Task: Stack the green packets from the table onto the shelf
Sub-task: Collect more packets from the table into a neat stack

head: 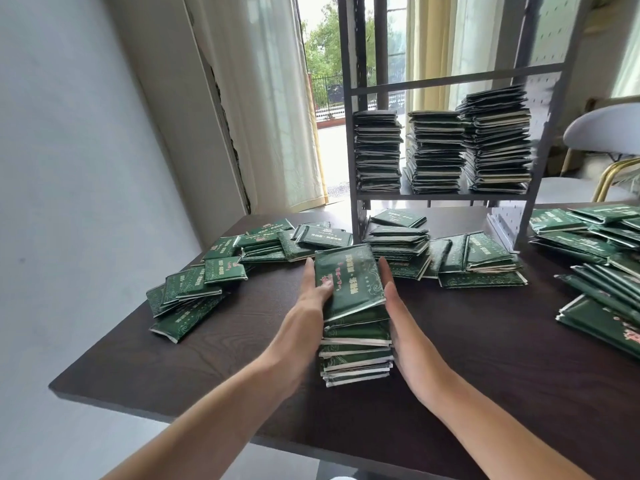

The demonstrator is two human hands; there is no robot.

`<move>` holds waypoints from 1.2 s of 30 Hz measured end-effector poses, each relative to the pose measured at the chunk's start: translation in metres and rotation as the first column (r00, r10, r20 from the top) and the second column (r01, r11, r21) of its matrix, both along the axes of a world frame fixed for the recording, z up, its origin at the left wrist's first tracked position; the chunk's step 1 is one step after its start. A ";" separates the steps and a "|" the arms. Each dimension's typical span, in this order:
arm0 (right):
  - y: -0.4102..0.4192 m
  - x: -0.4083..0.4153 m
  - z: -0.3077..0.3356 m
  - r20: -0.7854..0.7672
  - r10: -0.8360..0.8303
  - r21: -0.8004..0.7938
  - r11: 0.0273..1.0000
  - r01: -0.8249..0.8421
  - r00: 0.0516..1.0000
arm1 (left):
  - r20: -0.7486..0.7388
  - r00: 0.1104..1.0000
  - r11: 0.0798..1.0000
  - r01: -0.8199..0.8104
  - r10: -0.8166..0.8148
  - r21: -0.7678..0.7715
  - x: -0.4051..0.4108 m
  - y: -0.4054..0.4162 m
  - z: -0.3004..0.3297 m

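A tall stack of green packets (353, 306) stands on the dark wooden table (214, 358), near its front edge, pressed between two hands. The left hand (311, 299) lies flat against the stack's left side with straight fingers, its thumb resting over the top packet's edge. The right hand (398, 306) presses the right side, fingers straight and pointing away; its palm side is hidden against the packets. The stack's far side cannot be seen, and the print on the top packet is too blurred to read.

More loose packets (194, 289) lie scattered to the left, some overlapping, and another heap (478, 261) sits just behind the stack around the foot of the grey metal shelf (457, 77). A further pile on the right (602, 265) is cut off by the picture's edge. On the shelf's lower board stand three finished stacks (436, 150), side by side; the rightmost is tallest. The shelf's top runs out of view. A pale chair (609, 129) shows partly behind it at right, and curtains (263, 98) hang by an open doorway.
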State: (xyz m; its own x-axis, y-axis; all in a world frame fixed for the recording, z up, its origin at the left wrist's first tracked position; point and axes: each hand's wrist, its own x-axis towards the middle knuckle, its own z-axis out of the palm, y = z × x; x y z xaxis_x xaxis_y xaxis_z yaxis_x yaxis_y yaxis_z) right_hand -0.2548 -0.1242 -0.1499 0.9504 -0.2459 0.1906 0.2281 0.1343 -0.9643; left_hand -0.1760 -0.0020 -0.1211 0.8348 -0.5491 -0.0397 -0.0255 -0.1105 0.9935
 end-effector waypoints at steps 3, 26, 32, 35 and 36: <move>-0.003 -0.002 0.000 -0.001 0.010 0.017 1.000 -0.010 1.000 | 0.031 1.000 1.000 -0.002 0.002 0.024 -0.003 -0.001 0.003; -0.001 -0.004 0.001 -0.003 0.044 -0.096 0.994 -0.044 0.999 | 0.789 0.611 0.780 -0.526 0.068 0.340 0.094 0.057 -0.001; -0.001 -0.005 0.002 -0.021 0.050 -0.116 0.992 -0.052 0.999 | 0.710 0.689 0.456 -0.589 -0.149 0.667 0.145 0.070 -0.018; -0.002 -0.006 0.003 -0.042 0.059 -0.100 0.993 -0.063 0.997 | 0.614 0.767 0.312 -0.546 -0.189 0.778 0.157 0.074 -0.023; -0.002 -0.006 0.003 -0.044 0.061 -0.102 0.993 -0.065 0.997 | 0.597 0.782 0.297 -0.536 -0.180 0.790 0.160 0.076 -0.026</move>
State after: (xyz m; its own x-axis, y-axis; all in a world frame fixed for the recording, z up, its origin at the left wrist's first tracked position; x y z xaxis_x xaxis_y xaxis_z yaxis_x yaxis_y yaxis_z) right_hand -0.2607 -0.1257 -0.1465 0.9708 -0.1658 0.1732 0.1830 0.0460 -0.9820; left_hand -0.0158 0.0744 -0.1470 0.9593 -0.2762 0.0592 -0.2784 -0.9599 0.0326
